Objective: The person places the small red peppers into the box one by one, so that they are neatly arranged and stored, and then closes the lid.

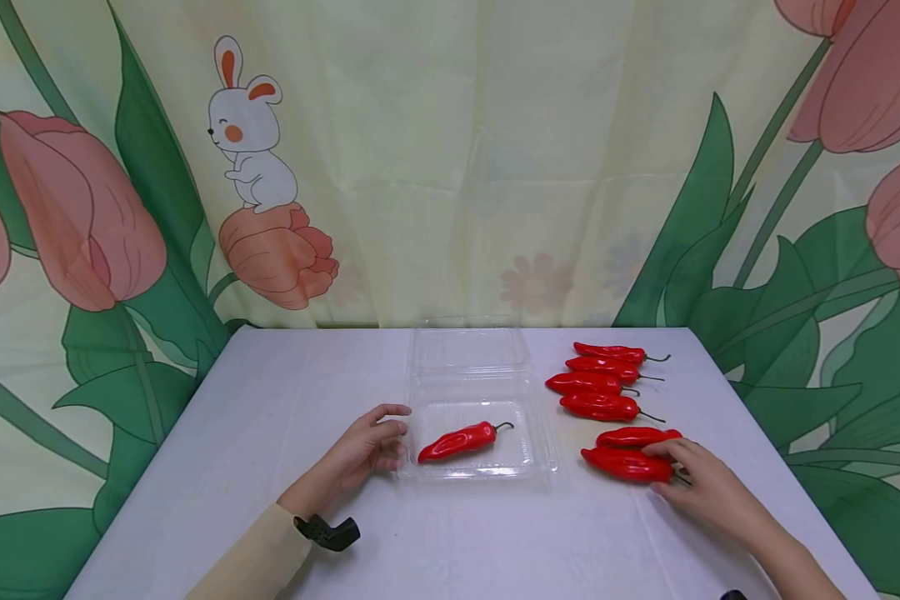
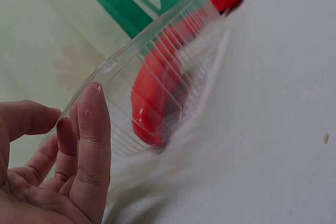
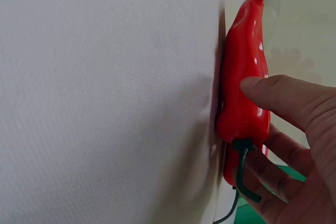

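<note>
A clear plastic clamshell box (image 1: 537, 417) lies with its lid raised or folded back, and one red chili pepper (image 1: 461, 442) sits inside. My left hand (image 1: 363, 446) is at the box's left rim, fingertips touching the edge, as the left wrist view also shows. At the right, my right hand (image 1: 697, 475) grips the nearer of two red peppers lying side by side, the held pepper (image 3: 244, 72) with its dark green stem toward the palm. My thumb lies on its near side; the other fingers go behind it. The second pepper (image 1: 630, 436) lies just beyond.
Several more red peppers (image 1: 600, 407) lie in a column on the white table (image 1: 322, 367), right of the box, stems pointing right. The clear lid (image 1: 468, 348) extends toward the table's back edge. A curtain (image 1: 420, 167) printed with a rabbit and tulips hangs behind.
</note>
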A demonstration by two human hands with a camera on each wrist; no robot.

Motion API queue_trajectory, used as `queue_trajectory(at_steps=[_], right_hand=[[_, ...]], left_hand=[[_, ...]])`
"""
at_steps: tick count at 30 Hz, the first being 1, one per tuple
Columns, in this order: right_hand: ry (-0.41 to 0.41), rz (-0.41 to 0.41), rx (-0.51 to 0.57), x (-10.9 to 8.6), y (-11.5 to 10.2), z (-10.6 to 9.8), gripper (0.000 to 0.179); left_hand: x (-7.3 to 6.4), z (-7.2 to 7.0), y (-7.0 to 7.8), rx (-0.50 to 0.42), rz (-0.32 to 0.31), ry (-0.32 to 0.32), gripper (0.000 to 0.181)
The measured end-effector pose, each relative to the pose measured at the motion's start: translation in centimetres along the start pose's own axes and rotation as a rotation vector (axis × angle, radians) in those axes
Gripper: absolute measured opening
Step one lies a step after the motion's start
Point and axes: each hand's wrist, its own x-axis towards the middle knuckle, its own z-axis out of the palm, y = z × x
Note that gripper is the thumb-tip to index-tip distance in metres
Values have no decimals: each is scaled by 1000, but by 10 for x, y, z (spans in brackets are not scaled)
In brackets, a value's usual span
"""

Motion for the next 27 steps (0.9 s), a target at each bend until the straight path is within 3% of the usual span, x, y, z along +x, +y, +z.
queue_trajectory(at_steps=[10, 27], right_hand=[[-1, 4, 24, 3, -1, -1, 32], [-81, 33, 31, 5, -1, -1, 54]], left_hand=[[0, 0, 0, 6, -4, 3, 45], [0, 0, -1, 7, -7, 19, 45]])
